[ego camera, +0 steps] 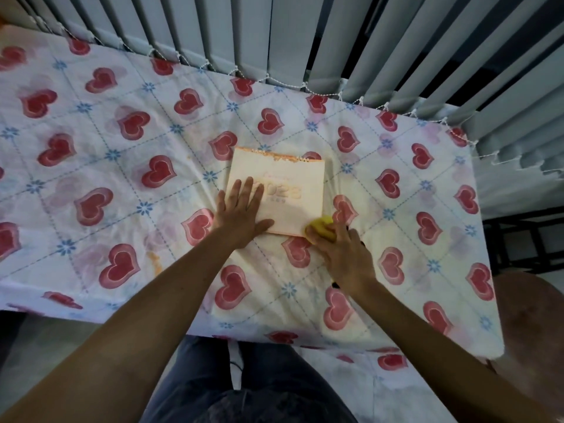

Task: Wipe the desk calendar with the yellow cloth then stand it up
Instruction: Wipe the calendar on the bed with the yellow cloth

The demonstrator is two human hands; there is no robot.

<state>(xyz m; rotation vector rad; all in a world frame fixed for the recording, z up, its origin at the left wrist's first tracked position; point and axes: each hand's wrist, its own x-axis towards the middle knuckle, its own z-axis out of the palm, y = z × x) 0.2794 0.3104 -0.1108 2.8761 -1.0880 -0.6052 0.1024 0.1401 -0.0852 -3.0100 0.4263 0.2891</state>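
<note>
A pale desk calendar point(288, 178) with a wire spiral along its far edge lies flat on the table point(91, 154), near the middle. My left hand point(242, 210) rests flat on its left half, fingers spread, holding nothing. The yellow cloth point(323, 227) is bunched at the calendar's near right corner. My right hand point(341, 253) grips the cloth from the near side and covers most of it.
A white tablecloth with red hearts and blue flowers covers the table. Grey vertical blinds point(305, 35) with a bead chain hang along the far edge. A dark frame point(525, 239) and a round brownish seat point(531, 315) are to the right. My legs are below the near edge.
</note>
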